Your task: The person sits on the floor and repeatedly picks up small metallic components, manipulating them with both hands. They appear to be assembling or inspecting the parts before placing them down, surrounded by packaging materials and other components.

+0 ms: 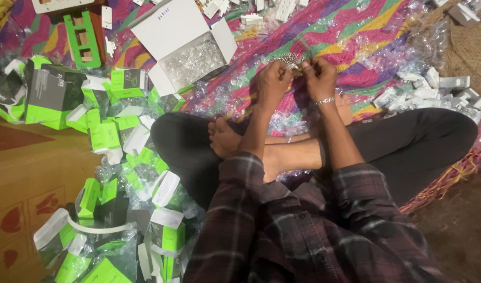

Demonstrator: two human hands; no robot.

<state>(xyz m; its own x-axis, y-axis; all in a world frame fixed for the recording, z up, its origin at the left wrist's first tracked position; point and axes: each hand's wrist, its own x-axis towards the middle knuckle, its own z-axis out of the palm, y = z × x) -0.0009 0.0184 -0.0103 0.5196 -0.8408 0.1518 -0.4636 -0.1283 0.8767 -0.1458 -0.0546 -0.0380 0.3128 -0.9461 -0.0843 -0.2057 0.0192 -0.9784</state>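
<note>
I sit cross-legged on a striped pink, green and yellow mat [350,31]. My left hand [273,80] and my right hand [319,76] meet in front of my feet, fingers pinched together on a small bunch of shiny metal pieces [290,58]. A silver bracelet [325,100] circles my right wrist. Both arms wear plaid sleeves. What the fingertips do with the metal pieces is too small to tell.
An open white box [190,57] of small clear-wrapped parts lies to the left of my hands. Green-and-grey small cartons [101,131] pile along my left side. Several white plastic parts [434,89] and clear wrappers [398,50] lie scattered to the right and at the top.
</note>
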